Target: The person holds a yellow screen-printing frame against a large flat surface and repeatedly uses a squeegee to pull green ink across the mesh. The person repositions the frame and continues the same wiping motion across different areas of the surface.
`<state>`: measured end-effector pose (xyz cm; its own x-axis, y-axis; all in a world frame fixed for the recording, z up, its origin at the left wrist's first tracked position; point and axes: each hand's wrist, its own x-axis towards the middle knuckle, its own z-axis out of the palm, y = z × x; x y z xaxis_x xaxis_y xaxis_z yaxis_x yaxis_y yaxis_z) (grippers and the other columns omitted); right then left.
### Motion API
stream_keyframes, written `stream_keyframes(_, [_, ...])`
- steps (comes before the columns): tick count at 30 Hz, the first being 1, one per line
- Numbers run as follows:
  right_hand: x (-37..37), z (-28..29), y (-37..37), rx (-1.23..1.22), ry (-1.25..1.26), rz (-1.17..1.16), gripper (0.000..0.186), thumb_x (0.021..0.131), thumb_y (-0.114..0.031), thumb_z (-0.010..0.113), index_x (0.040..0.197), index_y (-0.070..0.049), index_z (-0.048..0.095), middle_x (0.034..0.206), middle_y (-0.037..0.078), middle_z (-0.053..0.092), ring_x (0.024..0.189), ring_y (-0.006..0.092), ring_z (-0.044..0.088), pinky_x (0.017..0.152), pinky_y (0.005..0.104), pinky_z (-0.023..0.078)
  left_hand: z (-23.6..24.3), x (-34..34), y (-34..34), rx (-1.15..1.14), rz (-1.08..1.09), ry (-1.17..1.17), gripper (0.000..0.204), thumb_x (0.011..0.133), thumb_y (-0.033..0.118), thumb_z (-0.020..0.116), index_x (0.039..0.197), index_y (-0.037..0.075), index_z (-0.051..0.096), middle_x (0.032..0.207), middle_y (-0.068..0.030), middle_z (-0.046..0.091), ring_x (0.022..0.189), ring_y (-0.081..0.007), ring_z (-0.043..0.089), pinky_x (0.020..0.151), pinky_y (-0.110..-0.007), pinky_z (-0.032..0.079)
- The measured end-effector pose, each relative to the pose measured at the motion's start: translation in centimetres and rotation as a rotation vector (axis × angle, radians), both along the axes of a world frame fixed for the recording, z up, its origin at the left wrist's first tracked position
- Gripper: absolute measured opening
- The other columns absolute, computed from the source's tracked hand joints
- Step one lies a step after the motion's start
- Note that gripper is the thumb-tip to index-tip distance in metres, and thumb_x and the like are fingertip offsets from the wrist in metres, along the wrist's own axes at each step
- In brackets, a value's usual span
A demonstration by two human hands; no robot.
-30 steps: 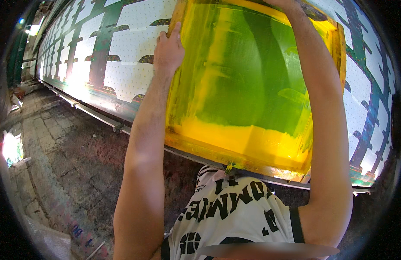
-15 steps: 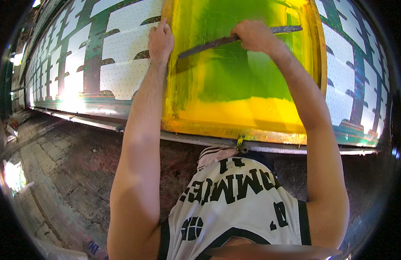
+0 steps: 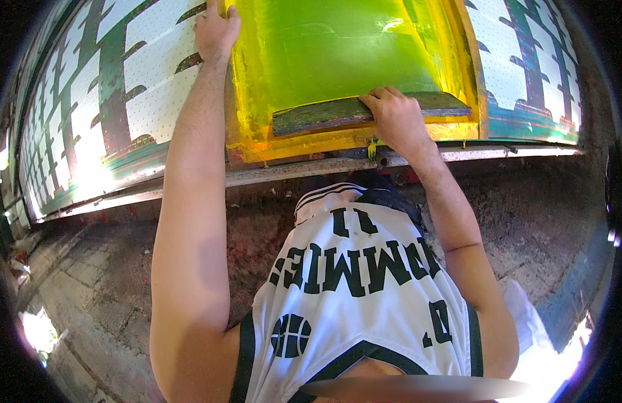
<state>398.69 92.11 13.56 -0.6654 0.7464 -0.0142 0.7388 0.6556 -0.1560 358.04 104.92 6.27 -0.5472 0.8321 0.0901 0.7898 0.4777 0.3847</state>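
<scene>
My right hand (image 3: 397, 115) is closed on the middle of a long, dark, ink-stained squeegee (image 3: 318, 115). The squeegee lies across the near end of a screen printing frame (image 3: 477, 80), whose wooden sides are smeared with yellow. Green shows over most of the mesh (image 3: 344, 60), with yellow streaks along its sides. My left hand (image 3: 217, 32) grips the frame's left side near the top of the view, its thumb apart on the inner side; some fingertips are cut off or hidden.
The frame rests on a long green table (image 3: 113, 111) with rows of white dotted fabric pieces (image 3: 150, 84) on both sides. A metal rail (image 3: 271, 173) runs along the table's near edge. Beneath is a stained brick floor (image 3: 116, 282). A pale, bright sheet-like thing (image 3: 526, 322) is at lower right.
My right hand has pulled the squeegee toward me, from the upper mesh to the frame's near end. The squeegee is now tilted flatter. My left hand stays on the frame's side; the view has shifted.
</scene>
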Motion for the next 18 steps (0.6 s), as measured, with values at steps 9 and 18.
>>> stream_keyframes(9, [0.2,1.1,2.1,-0.05,-0.059,0.057,0.02,0.08,-0.01,0.078,0.101,-0.011,0.08,0.092,0.014,0.077,0.092,0.0347,0.079,0.079,0.0495,0.064,0.2,0.2,-0.4,-0.007,-0.041,0.059,0.06,0.11,0.037,0.056,0.164,0.015,0.048,0.148,-0.0298,0.057,0.139,-0.0455,0.058,0.11,-0.058,0.054])
stream_keyframes(18, [1.0,1.5,-1.2,-0.188,-0.11,0.017,0.041,0.082,-0.007,0.077,0.123,-0.011,0.078,0.108,0.011,0.075,0.105,0.0321,0.075,0.084,0.0454,0.064,-0.4,0.5,0.8,-0.087,-0.022,0.147,0.054,0.112,0.035,0.053,0.162,0.014,0.047,0.148,-0.0314,0.058,0.137,-0.0484,0.059,0.11,-0.061,0.053])
